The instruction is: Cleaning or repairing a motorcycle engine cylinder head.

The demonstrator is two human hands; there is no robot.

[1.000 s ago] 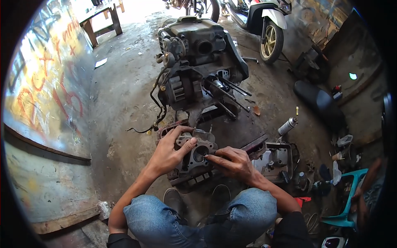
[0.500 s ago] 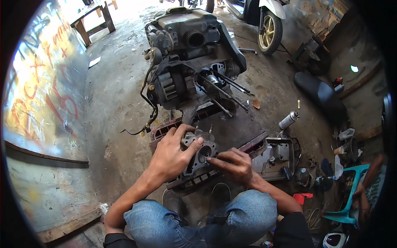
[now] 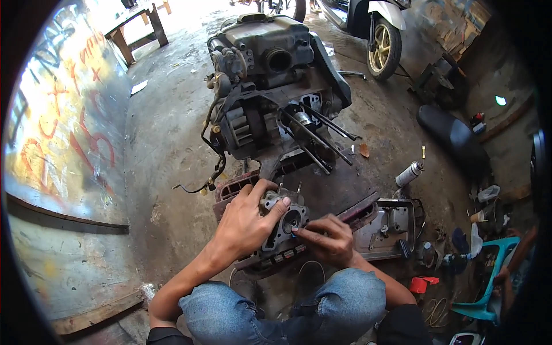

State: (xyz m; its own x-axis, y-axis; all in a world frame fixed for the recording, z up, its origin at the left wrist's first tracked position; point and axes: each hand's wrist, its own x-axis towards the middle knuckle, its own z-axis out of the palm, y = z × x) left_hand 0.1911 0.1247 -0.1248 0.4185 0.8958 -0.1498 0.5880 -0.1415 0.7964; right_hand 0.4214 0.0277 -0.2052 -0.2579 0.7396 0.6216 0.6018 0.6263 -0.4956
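Note:
A grey metal cylinder head (image 3: 302, 211) rests at the near edge of a dark, low platform (image 3: 333, 185), its round combustion chamber facing me. My left hand (image 3: 244, 221) is wrapped round its left side, with the thumb pressed on top. From the right, my right hand (image 3: 329, 238) reaches in with the index finger stretched to the chamber's lower rim. Its other fingers are curled, and whatever they may hold is hidden. Beyond them stands a large engine (image 3: 264, 86), with long studs (image 3: 315, 144) jutting toward me around a piston (image 3: 302, 119).
Right of the platform lies a metal tray (image 3: 374, 241) with parts, and a spray can (image 3: 409, 173) stands behind it. A black motorcycle seat (image 3: 454, 135) leans by the right wall. Another person's arm (image 3: 509, 276) shows beside a teal chair (image 3: 489, 287). A scooter wheel (image 3: 384, 49) stands behind.
The whole view has shifted slightly, so things sit a little lower and to the right. My left hand keeps its grip; my right fingertip stays at the chamber.

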